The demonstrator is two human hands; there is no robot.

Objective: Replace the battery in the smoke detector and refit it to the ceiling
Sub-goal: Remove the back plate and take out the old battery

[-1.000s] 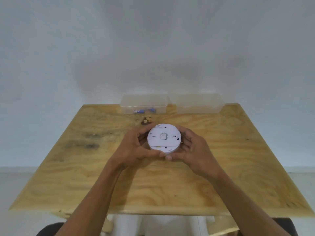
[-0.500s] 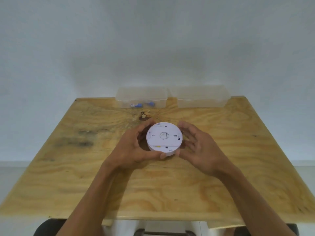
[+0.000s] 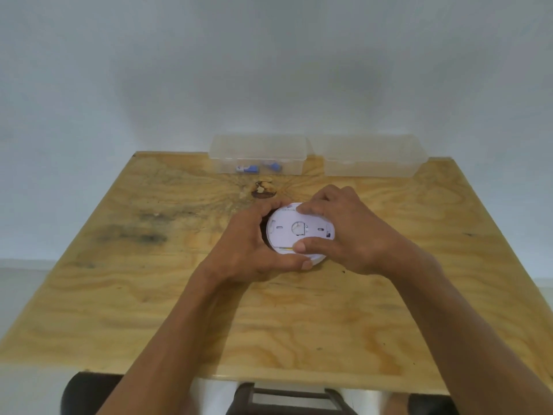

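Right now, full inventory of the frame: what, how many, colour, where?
smoke detector: 1, white, round, middle of the table, back plate facing up, held between both hands
table: 1, light plywood with dark stains, fills the lower frame
plastic boxes: 2, clear, side by side at the table's far edge; left box, right box
small items: at least 2, blue, inside the left box; too small to identify
knot: 1, dark brown, in the wood in front of the left box
wall: pale grey, behind the table
left hand: 1, grips the detector's left rim, thumb along its near edge
right hand: 1, over the detector's right side, fingers and thumb on the back plate
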